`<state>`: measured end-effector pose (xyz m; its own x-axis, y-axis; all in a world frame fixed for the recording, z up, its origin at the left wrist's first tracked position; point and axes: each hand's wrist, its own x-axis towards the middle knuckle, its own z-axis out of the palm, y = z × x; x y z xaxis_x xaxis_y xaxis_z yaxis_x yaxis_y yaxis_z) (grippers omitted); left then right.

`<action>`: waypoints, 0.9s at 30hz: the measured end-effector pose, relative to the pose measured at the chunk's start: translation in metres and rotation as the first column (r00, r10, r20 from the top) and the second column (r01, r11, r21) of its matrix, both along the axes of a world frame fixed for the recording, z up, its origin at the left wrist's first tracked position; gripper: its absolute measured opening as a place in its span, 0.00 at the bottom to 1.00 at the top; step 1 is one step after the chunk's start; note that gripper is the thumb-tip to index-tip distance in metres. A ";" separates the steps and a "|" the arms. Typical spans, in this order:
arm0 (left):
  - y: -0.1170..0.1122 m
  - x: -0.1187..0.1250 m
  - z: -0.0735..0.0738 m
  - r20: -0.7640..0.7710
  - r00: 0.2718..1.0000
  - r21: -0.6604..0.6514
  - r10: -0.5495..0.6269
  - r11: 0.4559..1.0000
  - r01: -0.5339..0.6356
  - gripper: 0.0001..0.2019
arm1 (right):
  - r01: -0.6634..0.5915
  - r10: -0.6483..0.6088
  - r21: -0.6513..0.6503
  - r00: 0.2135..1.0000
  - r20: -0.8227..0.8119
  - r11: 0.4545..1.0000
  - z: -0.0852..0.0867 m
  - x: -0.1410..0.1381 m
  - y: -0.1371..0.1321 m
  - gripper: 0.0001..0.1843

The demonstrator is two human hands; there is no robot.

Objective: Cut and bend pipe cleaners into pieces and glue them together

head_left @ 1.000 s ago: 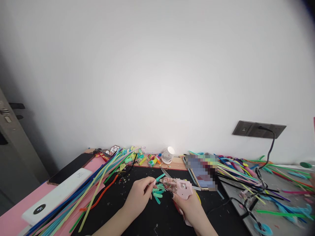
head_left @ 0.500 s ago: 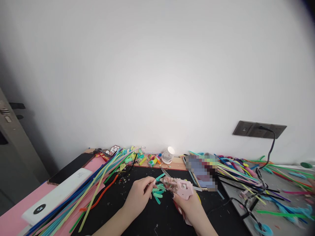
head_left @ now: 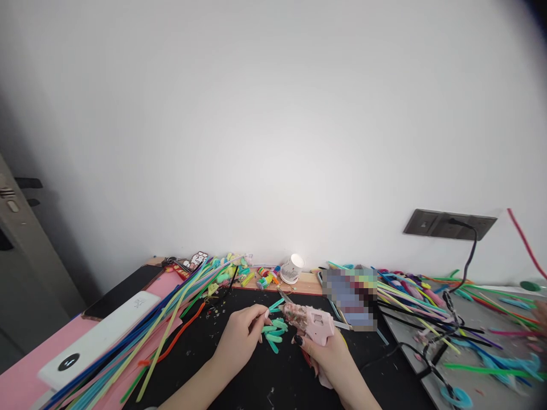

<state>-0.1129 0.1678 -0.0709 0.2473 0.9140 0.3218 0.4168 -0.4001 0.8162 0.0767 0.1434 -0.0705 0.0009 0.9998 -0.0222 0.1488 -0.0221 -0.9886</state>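
Glue gun (head_left: pixel 318 324), the pink one, sits over the black mat (head_left: pixel 239 387), with the right hand (head_left: pixel 333 356) wrapped round its grip. Its front end is right up by a thin teal strip (head_left: pixel 276 305) that the left hand (head_left: pixel 244 336) has in a tight pinch at one end. For this bit I'd pinch as far from the hot end as you can, rest both wrists on the mat and squeeze lightly; fuzzy stuff probably strings glue everywhere, so a small dab should do. Loose teal pieces (head_left: pixel 274 332) lie just beside the left hand, close to the action, so I'd shift them clear of drips. Mind what looks like a scissor blade (head_left: pixel 286 298) just beyond the gun too.

Hard-to-see stuff: can't tell if gun and strip actually touch, can't make out any glue, and the trigger's hidden by the right hand. Something red (head_left: pixel 306 360) under that hand is mostly covered. Farther out, the phone (head_left: pixel 355 310) is pixelated, the print on the paper cup (head_left: pixel 293 269) is too small to read, and a red stem (head_left: pixel 525 242) gets cut off at the right edge, above a blurry shape I can't identify.
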 end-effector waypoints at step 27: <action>-0.002 0.001 0.003 -0.022 1.000 0.006 -0.020 1.000 0.020 0.14 | 0.138 -0.127 0.131 0.988 -0.092 0.982 0.026 -0.011 -0.010 0.18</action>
